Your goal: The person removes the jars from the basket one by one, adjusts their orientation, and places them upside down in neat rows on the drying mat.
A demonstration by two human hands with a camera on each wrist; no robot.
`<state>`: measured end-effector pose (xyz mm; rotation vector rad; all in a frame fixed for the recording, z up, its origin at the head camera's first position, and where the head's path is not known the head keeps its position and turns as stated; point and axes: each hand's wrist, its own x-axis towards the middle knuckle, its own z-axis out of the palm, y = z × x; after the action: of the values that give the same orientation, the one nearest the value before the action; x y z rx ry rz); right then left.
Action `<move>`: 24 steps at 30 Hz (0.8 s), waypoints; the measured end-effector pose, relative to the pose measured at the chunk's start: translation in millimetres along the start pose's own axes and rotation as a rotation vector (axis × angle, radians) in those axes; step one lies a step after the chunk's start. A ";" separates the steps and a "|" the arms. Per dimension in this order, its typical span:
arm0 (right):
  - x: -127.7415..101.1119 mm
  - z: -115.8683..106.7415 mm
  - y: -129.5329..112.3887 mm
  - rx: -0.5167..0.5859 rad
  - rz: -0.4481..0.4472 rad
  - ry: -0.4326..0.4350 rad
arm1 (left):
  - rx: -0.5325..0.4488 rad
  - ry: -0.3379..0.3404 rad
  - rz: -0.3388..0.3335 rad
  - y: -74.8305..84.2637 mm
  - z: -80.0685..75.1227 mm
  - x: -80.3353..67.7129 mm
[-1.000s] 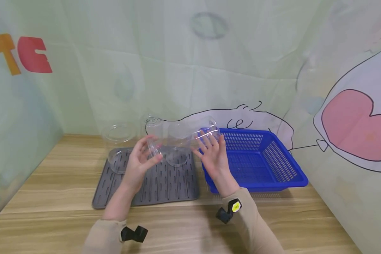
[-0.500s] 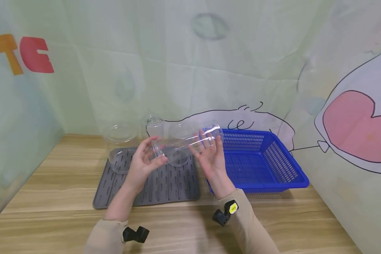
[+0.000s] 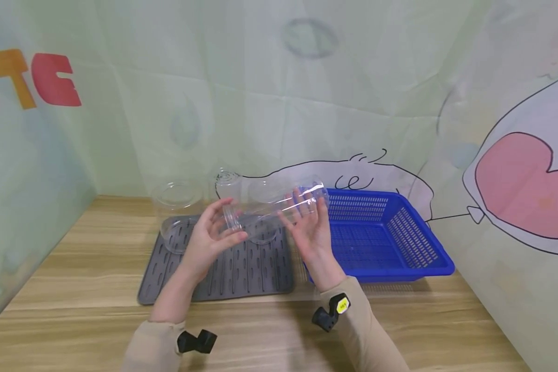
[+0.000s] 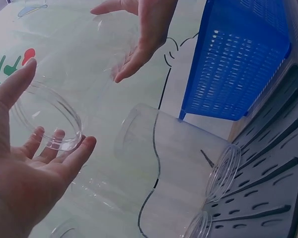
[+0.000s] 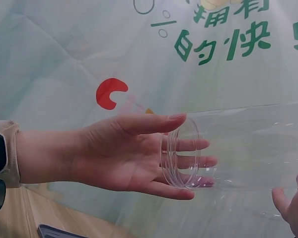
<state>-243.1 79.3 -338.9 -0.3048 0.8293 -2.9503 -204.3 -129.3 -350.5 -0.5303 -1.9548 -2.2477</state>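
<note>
A clear plastic jar (image 3: 269,212) lies nearly level in the air between my hands, its base end a little higher. My left hand (image 3: 206,240) holds the ringed mouth end, thumb on the near side and fingers on the far side; the right wrist view shows those fingers through the plastic. My right hand (image 3: 311,230) holds the base end, with spread fingers behind the wall and the thumb at the end. Behind, more clear jars stand mouth down on a grey ribbed drying mat (image 3: 218,279): a wide jar (image 3: 176,195) at left and another jar (image 4: 174,144) nearer the basket.
A blue slotted plastic basket (image 3: 376,271) stands right of the mat, near the back wall cloth. A slim clear jar (image 3: 227,178) with a ringed base rises at the back of the mat. Wood-grain tabletop (image 3: 260,330) spreads in front.
The held jar has shifted slightly right with my left hand. My right hand's spread fingers have drawn in on the base end. During the last half second little has moved.
</note>
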 end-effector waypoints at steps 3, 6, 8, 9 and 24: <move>0.5 2.7 -0.2 -0.019 -0.002 -0.009 | 0.022 -0.010 -0.021 4.1 -3.6 -1.0; 1.8 5.6 -0.2 -0.033 -0.002 -0.022 | 0.040 -0.001 -0.017 8.7 -8.7 -2.5; 2.6 7.7 -0.2 -0.049 -0.003 -0.025 | 0.039 0.020 -0.006 11.8 -12.9 -3.8; 3.0 8.4 -0.1 -0.055 -0.003 -0.028 | 0.037 0.029 0.003 13.2 -15.5 -4.7; 9.8 28.3 14.0 -0.259 -0.030 -0.078 | -0.254 0.407 0.235 17.8 -71.3 -11.2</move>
<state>-246.8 51.8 -320.9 -0.4465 1.2071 -2.8348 -201.5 -203.4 -345.2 -0.2769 -1.3536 -2.2455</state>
